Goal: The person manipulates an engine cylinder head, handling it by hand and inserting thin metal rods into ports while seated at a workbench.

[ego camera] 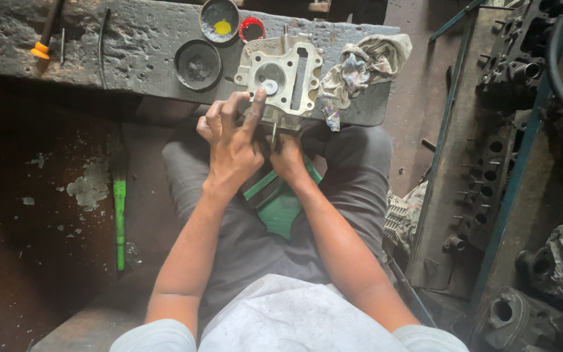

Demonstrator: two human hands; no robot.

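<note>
Touching cylinder head [281,81] with left hand [232,146].

A dark, pitted worktop [138,45] runs across the top of the view. On it, toward its right end, lies a pale metal cylinder head [281,78]. At its 3 o'clock sits a crumpled rag [366,65]; at 9 o'clock, a round black lid [197,64]. At 11 o'clock — a tin with yellow paste [219,19] and a red ring [251,29]. Far left lies an orange-tipped tool [45,36].
</note>
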